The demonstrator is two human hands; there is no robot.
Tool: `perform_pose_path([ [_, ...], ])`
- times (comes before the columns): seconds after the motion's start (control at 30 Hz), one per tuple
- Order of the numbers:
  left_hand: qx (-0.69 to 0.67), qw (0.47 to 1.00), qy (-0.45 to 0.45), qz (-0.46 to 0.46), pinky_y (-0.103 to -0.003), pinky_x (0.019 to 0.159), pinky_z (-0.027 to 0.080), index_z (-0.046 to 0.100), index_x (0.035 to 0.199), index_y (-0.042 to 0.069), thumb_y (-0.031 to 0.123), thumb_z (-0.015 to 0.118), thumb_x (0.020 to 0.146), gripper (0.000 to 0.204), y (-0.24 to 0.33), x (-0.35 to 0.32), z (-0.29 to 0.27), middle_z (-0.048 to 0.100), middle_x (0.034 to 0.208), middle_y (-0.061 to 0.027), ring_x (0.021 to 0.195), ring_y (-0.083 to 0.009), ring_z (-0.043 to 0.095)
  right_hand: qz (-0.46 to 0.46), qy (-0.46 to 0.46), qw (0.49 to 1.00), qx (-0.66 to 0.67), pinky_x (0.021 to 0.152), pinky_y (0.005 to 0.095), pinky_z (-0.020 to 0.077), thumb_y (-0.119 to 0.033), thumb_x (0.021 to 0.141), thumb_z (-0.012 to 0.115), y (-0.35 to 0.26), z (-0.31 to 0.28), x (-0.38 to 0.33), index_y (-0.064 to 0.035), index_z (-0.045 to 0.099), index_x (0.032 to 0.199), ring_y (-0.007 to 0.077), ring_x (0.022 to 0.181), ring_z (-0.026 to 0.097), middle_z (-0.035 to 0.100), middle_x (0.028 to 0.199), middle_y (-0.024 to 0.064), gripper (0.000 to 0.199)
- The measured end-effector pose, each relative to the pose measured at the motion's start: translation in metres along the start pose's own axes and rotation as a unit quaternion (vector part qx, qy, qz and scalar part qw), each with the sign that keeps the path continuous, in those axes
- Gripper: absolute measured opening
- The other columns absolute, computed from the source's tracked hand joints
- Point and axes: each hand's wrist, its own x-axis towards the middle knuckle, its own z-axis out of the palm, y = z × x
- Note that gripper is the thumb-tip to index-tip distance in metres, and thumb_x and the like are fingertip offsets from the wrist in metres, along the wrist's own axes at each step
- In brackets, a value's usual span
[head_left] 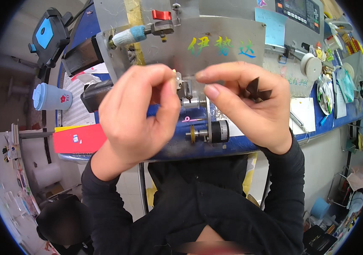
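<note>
My left hand (128, 114) is raised before the machine, thumb and forefinger pinched together beside a small metal fitting (179, 80). Whatever lies in that pinch is too small to make out. Across from it, my right hand (256, 106) has thumb and forefinger a little apart at the tips. Dark pointed snips (258, 90) are tucked in its palm, their lower part hidden by the hand. Between the hands shows a metal spindle (191, 103) of the machine. Below it sits a black cylinder with a shaft (219, 131). Nearby is a small pink looped piece (186, 119).
A steel panel (228, 32) stands behind, with a red lever (162, 15) above. Left are a blue lidded cup (52, 97), a red folder (79, 139) and a black phone holder (50, 36). A control panel (298, 15) and white spools (311, 66) are at right. Another person (64, 221) is lower left.
</note>
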Motion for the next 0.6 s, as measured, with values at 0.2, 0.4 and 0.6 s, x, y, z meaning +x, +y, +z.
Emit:
perform_pose_path([
  [0.2,0.156,0.988,0.009,0.012,-0.031,0.051,0.048,0.062,0.091,0.001,-0.007,0.070,0.078,0.017,-0.029,0.015,0.009,0.061,0.075,-0.0076,0.057,-0.0224,0.059,-0.377,0.041,0.866,-0.326,0.047,0.0294,0.0395,0.007,0.068,0.071,0.034,0.000,0.050,-0.0037,0.075,0.107,0.0171,0.052,0.053,0.054,0.063,0.0031,0.040],
  [0.4,0.252,0.967,-0.005,0.019,-0.032,0.048,0.048,0.062,0.092,0.002,0.003,0.072,0.083,0.013,-0.035,0.015,0.017,0.061,0.071,-0.0069,0.054,-0.0229,0.062,-0.407,0.039,0.821,-0.398,0.047,0.0321,0.0437,-0.011,0.065,0.070,0.052,-0.006,0.071,-0.0108,0.072,0.101,0.0180,0.053,0.056,0.051,0.062,0.0000,0.036],
  [0.6,0.273,0.962,-0.013,-0.012,-0.033,0.047,0.048,0.062,0.091,0.003,0.005,0.072,0.084,0.012,-0.029,0.013,0.023,0.060,0.067,-0.0062,0.053,-0.0225,0.062,-0.197,0.025,0.967,-0.157,0.056,0.0292,0.0493,0.003,0.081,0.070,0.056,0.022,0.065,-0.0014,0.075,0.110,0.0134,0.060,0.062,0.069,0.076,0.0068,0.031],
])
